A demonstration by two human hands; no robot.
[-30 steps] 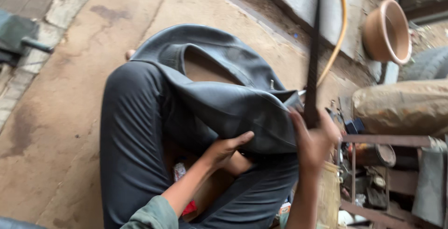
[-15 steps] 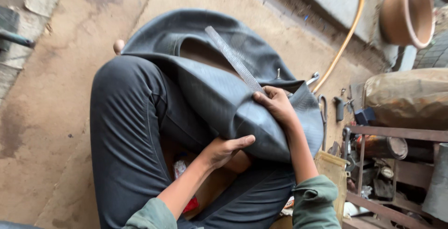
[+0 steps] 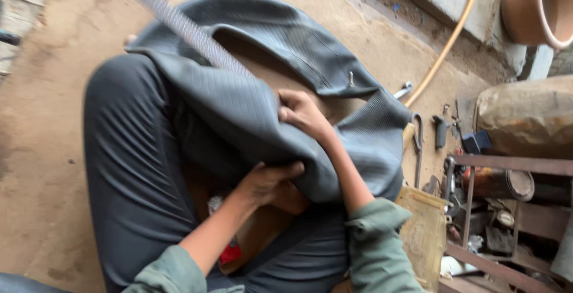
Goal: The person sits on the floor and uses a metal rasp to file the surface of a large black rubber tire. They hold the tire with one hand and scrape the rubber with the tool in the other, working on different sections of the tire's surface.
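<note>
Rasp (image 3: 191, 30) swung down flat; right hand (image 3: 301, 113) grips it atop inner tube (image 3: 250, 114); left hand (image 3: 268, 182) pinches tube's edge.

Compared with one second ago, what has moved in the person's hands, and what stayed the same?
The right hand swung the long rasp file down from upright until it lay flat across the black rubber inner tube, then pushed it forward toward the far edge. Nothing was let go. The left hand kept gripping the tube's near fold over the lap, and the yellow hose stayed on the floor.
</note>
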